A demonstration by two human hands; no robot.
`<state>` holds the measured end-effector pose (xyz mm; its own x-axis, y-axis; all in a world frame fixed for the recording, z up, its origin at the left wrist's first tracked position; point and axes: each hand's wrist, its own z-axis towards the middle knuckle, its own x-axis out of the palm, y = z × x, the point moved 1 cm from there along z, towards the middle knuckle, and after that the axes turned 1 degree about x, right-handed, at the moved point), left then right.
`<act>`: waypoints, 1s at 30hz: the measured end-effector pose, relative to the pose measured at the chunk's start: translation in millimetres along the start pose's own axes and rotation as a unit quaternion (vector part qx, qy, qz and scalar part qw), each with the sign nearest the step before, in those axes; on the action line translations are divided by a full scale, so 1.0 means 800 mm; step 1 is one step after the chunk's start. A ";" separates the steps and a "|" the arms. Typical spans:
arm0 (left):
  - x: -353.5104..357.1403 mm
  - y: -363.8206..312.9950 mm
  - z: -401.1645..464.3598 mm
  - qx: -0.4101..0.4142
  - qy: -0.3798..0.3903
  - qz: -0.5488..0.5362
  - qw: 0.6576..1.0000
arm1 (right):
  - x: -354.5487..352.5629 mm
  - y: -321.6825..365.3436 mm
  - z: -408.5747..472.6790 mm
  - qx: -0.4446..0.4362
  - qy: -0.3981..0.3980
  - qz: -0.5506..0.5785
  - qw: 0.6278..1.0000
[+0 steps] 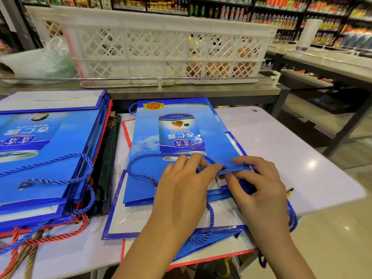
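Both forearms come up from the bottom edge and meet over the near end of a blue bag that lies flat on the white counter. The left hand is palm down with its knuckles raised. Its fingers are curled and pinch the bag's near edge beside a metal eyelet, and they lie over the blue cord. The right hand faces it from the other side of the eyelet. Its forefinger lies along the top of the same edge and its thumb is tucked beneath, so it narrowly pinches the bag too. The two hands are just beside each other, their fingertips nearly touching.

The bag is upside down to the wearer. It shows a drink can with an almond picture and the white characters 杏仁露, with an orange badge at the far end whose writing is too small to read. The cord loops out to the left across the bag's face.

Under the bag lie more flat bags, one blue-edged and one red-edged. To the left a stack of like bags shows the same 杏仁露 print. Beyond stands a white lattice crate, and behind it are shelves of bottles.
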<state>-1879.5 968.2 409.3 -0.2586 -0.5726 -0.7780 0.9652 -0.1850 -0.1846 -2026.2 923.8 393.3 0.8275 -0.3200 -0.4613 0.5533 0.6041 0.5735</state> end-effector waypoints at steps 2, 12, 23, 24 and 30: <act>-0.001 -0.001 -0.001 -0.004 0.002 0.000 1.000 | -0.001 0.000 0.000 0.005 0.001 0.022 1.000; 0.003 -0.006 -0.005 -0.013 0.000 -0.026 1.000 | -0.004 -0.005 -0.007 0.005 0.015 0.067 0.998; -0.001 -0.009 -0.004 0.008 -0.035 -0.005 0.999 | -0.002 -0.002 -0.007 0.005 0.019 0.100 0.995; -0.001 -0.010 -0.002 0.012 -0.040 0.001 0.999 | -0.001 -0.003 -0.007 0.008 0.013 0.092 0.996; 0.003 -0.010 0.000 0.036 -0.063 0.036 0.997 | 0.001 0.003 -0.005 -0.003 -0.007 0.063 0.998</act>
<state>-1887.8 968.2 408.7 -0.1956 -0.6808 -0.7059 0.9775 -0.1934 -0.0844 -2024.9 927.9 391.3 0.8916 -0.2515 -0.3765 0.4445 0.6447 0.6219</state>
